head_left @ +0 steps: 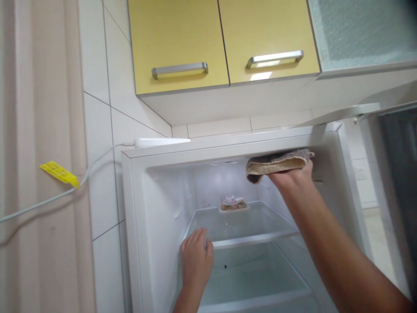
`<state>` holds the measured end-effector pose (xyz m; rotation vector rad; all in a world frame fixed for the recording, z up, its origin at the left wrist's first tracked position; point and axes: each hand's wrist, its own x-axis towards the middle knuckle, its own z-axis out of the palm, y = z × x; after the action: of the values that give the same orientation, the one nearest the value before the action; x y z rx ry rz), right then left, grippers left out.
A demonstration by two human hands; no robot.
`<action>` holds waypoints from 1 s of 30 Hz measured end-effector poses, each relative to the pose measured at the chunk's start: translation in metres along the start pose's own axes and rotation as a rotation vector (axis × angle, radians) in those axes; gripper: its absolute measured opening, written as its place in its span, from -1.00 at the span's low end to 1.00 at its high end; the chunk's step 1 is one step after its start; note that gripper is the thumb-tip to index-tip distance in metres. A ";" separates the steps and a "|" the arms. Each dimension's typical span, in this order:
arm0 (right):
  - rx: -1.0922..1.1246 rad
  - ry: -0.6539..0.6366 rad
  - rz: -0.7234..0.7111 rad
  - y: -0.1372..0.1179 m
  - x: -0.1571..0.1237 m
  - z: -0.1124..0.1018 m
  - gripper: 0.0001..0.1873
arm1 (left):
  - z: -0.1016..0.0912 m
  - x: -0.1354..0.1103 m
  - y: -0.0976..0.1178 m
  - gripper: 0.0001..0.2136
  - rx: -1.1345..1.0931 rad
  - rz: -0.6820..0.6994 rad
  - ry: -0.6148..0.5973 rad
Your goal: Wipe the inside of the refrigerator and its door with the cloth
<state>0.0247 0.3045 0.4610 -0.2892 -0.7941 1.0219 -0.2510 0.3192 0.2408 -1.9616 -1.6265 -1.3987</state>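
Note:
Inside the open white fridge [137,234], my right hand [293,176] is raised palm up under the ceiling of the compartment. It holds a folded grey-brown cloth [276,164] with a beige edge, up near the top right of the opening; the cloth hides most of its fingers. Lower and to the left, my left hand [196,256] rests at the front left of the upper glass shelf [260,224], its fingers bent over the edge and the thumb a little apart. Nothing shows in it. A small clear tray of packaged food [233,203] sits at the back of that shelf.
A lower glass shelf [254,274] bears a small dark speck. The fridge door [391,182] stands open at the right. Yellow cabinets [179,34] hang overhead. A white cable [100,158] with a yellow tag [60,173] runs from the left to the fridge top.

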 end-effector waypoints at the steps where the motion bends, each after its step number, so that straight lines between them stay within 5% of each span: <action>1: 0.037 -0.010 -0.018 0.002 -0.007 0.008 -0.76 | -0.001 -0.002 0.013 -0.66 -0.150 -0.070 -0.028; 5: 0.265 -0.066 -0.060 0.023 -0.032 0.051 -0.64 | -0.013 0.003 0.092 -0.59 -1.067 -0.350 -0.252; 9: 0.357 -0.166 0.110 0.047 -0.052 0.083 -0.62 | -0.039 0.034 0.160 -0.55 -1.684 -0.404 -0.222; 13: 0.309 -0.342 0.444 0.057 -0.064 0.090 -0.70 | -0.065 0.069 0.182 -0.65 -1.903 -0.245 0.043; 16: 0.177 -0.413 0.551 0.052 -0.062 0.077 -0.78 | -0.081 0.085 0.180 -0.70 -1.914 -0.201 0.092; 18: 0.068 -0.429 0.525 0.048 -0.059 0.057 -0.79 | -0.092 0.090 0.175 -0.70 -1.912 -0.192 0.067; 21: -0.088 -0.378 0.304 0.049 -0.053 0.007 -0.80 | -0.111 0.095 0.167 -0.66 -1.886 -0.169 0.083; 25: -0.491 -0.041 0.009 0.076 -0.049 -0.093 -0.72 | -0.128 0.100 0.156 -0.61 -1.890 0.042 0.358; 30: -1.286 0.153 -0.306 0.145 -0.071 -0.197 -0.70 | -0.106 0.134 0.135 -0.62 -1.971 0.083 0.381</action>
<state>0.0510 0.3463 0.2114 -1.2741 -1.2257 0.0731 -0.1996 0.2836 0.4490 -1.7041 0.5948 -3.4970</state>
